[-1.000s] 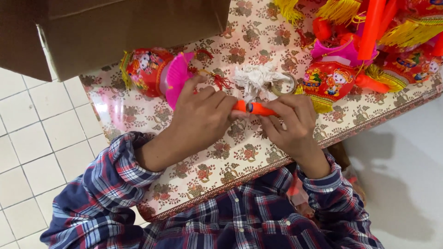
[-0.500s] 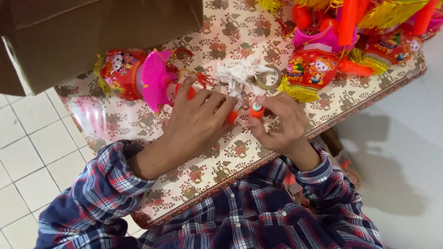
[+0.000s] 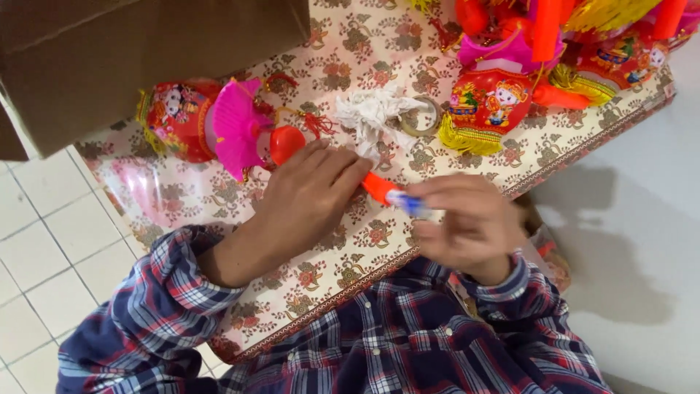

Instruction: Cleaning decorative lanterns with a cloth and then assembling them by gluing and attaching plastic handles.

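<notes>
Count: 2 hands, left hand point(image 3: 310, 193) and right hand point(image 3: 467, 222); 1 orange stick point(image 3: 379, 188); 1 cardboard box point(image 3: 138, 58); 1 tape roll point(image 3: 417, 117).

Orange plastic handle point(image 3: 378, 187), lying slantwise over floral tabletop, far end under fingers; small blue-white piece point(image 3: 408, 203) at near tip, blurred.

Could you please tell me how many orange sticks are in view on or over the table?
4 that I can make out: one stick held in the left hand, two upright at the top right, one lying beside the red lantern. The pile may hide more.
</notes>
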